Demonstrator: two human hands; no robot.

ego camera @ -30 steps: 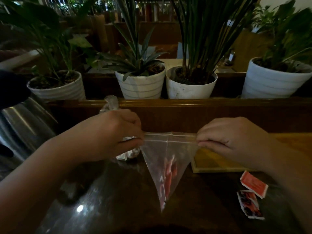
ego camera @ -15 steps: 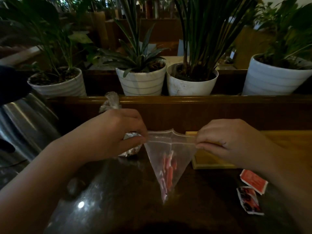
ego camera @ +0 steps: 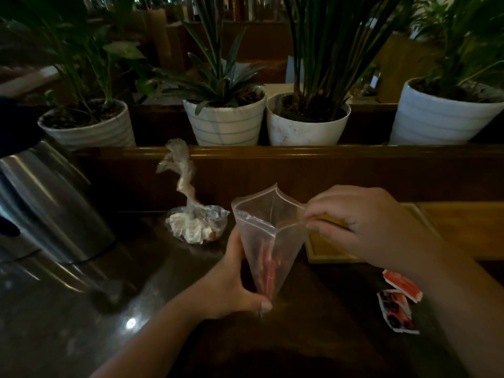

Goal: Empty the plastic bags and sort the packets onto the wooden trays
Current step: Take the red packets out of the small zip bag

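Note:
A clear zip bag (ego camera: pixel 266 236) hangs point-down over the dark table, its mouth open at the top, with red packets (ego camera: pixel 268 264) inside. My left hand (ego camera: pixel 234 285) grips the bag's lower part from the left. My right hand (ego camera: pixel 362 222) pinches the right side of its open rim. A knotted plastic bag (ego camera: pixel 195 223) holding white packets lies on the table behind, to the left. Two red packets (ego camera: pixel 398 304) lie loose at the right. A wooden tray (ego camera: pixel 447 227) sits behind my right hand, partly hidden by it.
A shiny metal container (ego camera: pixel 46 203) stands at the left. A wooden ledge (ego camera: pixel 272 154) runs along the back of the table, with several white plant pots (ego camera: pixel 225 120) behind it. The dark glossy table (ego camera: pixel 109 323) spreads in front.
The zip bag's mouth has come open. My left hand let go of the rim and dropped to grip the bag's lower part, which uncovers the knotted bag. My right hand still holds the rim.

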